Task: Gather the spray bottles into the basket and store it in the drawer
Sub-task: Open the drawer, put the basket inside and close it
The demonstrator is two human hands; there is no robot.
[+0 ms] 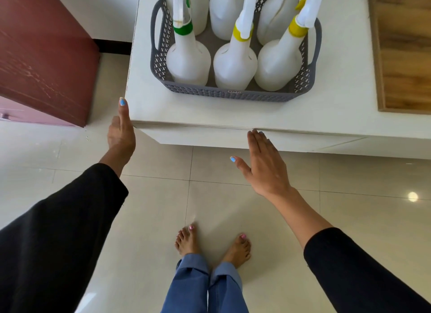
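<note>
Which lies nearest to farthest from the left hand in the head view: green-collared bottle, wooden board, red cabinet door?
From the left hand:
1. Red cabinet door, just left.
2. Green-collared bottle, front-left in the basket.
3. Wooden board, far right on the counter.

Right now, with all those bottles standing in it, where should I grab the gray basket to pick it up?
Probably by the two cut-out handles in the short end walls of the gray basket, one hand coming from each side. The spray bottles fill it and stand tall, so a two-handed level lift should keep them from tipping. The long walls show no handle.
</note>
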